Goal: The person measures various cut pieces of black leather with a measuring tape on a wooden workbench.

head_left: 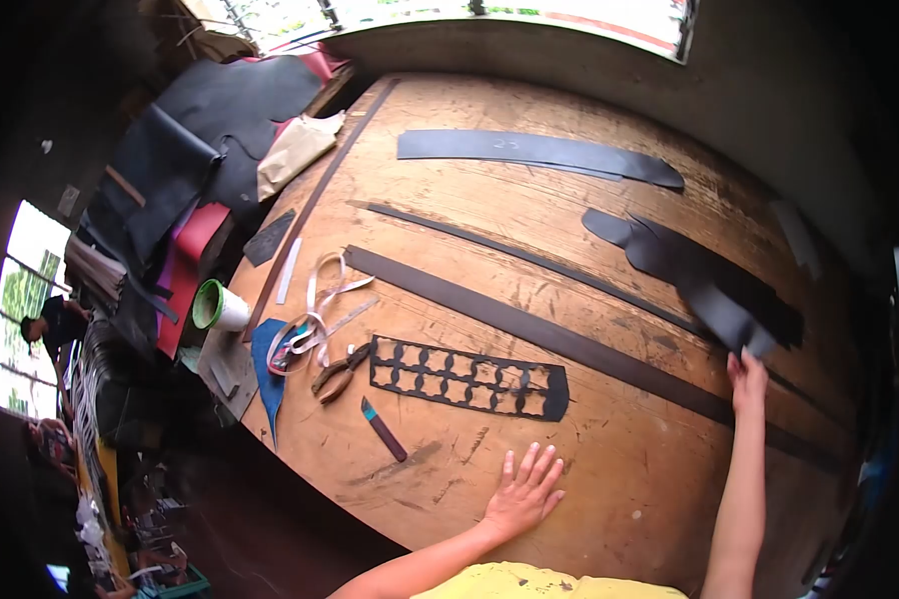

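Two hands | left hand (522,494) flat, open (bare table) | right hand (747,379) seemingly pinching leather piece (704,280)

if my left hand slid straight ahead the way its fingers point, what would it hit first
Most likely the perforated black leather strip, lying just beyond the fingertips of the left hand, which rests flat on the wooden table. Bare wood lies between them.

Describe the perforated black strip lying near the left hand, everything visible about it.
The perforated black strip looks like thin dark leather, cut with two rows of ornamental openings showing the wood beneath. It lies flat on the wooden table, its right end angled at the corners. Pliers rest near its left end; the left hand lies flat below it, apart.
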Tool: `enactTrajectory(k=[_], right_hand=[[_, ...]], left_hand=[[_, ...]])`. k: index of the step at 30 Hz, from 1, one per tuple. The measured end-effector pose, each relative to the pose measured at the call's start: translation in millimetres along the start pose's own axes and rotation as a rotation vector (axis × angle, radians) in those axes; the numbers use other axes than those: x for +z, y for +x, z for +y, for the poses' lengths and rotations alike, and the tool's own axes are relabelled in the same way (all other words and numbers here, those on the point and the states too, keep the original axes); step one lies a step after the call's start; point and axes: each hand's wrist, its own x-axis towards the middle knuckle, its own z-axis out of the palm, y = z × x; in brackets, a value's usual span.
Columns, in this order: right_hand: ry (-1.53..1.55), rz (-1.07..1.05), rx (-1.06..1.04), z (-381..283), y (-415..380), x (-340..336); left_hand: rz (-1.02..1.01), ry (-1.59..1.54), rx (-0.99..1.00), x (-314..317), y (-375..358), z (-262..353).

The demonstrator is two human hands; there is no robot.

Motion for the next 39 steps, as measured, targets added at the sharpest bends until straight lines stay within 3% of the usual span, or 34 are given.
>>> enactTrajectory(k=[3,5,6,7,8,9,11,13,15,17,18,22,23,25,27,28,29,30,32,34,39], right_hand=[[0.082,0.061,0.089,30.5,-124.5,-32.1],[-0.011,0.101,0.183,45.0,-199.2,-64.3],[-0.073,0.042,0.192,50.6,-233.7,-78.0],[-0.139,0.095,0.218,55.3,-266.3,-87.6],[-0.215,0.118,0.239,57.5,-296.0,-93.3],[-0.276,0.155,0.272,59.4,-320.1,-96.8],[-0.37,0.185,0.268,69.6,-355.3,-111.1],[-0.394,0.234,0.254,80.9,-374.6,-121.8],[-0.418,0.288,0.246,94.7,-386.1,-131.0],[-0.426,0.308,0.153,107.5,-395.9,-141.2],[-0.44,0.319,0.131,112.0,-398.1,-142.2],[-0.443,0.337,0.113,115.9,-402.3,-140.1],[-0.456,0.311,0.085,116.2,-403.1,-142.6],[-0.452,0.29,0.036,123.7,-405.3,-153.4],[-0.455,0.312,0.028,127.0,-406.7,-159.6],[-0.414,0.317,0.037,129.2,-408.0,-161.6],[-0.39,0.334,0.043,130.7,-409.8,-164.7],[-0.419,0.348,0.041,134.6,-410.3,-169.7],[-0.443,0.338,0.034,128.9,-414.5,-167.6],[-0.471,0.243,0.008,133.8,-408.3,-182.9],[-0.514,0.098,0.006,129.0,-396.7,-196.9]], left_hand=[[0.072,-0.164,0.018,-3.5,-3.9,-8.7],[0.273,-0.373,-0.015,-26.7,6.8,-37.6],[0.344,-0.456,-0.078,-34.9,13.7,-67.4],[0.597,-0.37,-0.07,-47.2,27.7,-104.9],[0.684,-0.123,-0.152,-60.6,41.3,-152.2],[0.694,-0.147,-0.342,-87.5,54.6,-192.2],[0.66,-0.077,-0.51,-109.8,74.7,-285.1],[0.513,0.144,-0.577,-118.2,85.2,-360.7],[0.492,0.121,-0.534,-114.0,89.5,-405.5],[0.436,0.104,-0.521,-119.0,95.3,-421.0],[0.421,-0.046,-0.537,-120.7,97.3,-424.8],[0.324,0.017,-0.441,-127.8,95.7,-447.1],[0.34,0.042,-0.423,-127.4,89.7,-458.3],[0.391,-0.122,-0.585,-154.8,66.7,-460.7],[0.673,-0.417,-0.538,-163.2,27.2,-534.1],[0.762,-0.703,-0.56,-186.3,6.1,-531.3],[0.674,-0.887,-0.571,-224.3,-18.9,-482.2],[0.77,-0.8,-0.608,-250.4,-36.3,-427.2],[0.359,-0.602,-0.481,-295.9,-85.4,-401.7],[0.067,-0.476,-0.455,-318.6,-107.7,-296.2],[-0.411,-0.337,-0.404,-284.9,-126.6,-80.9]])
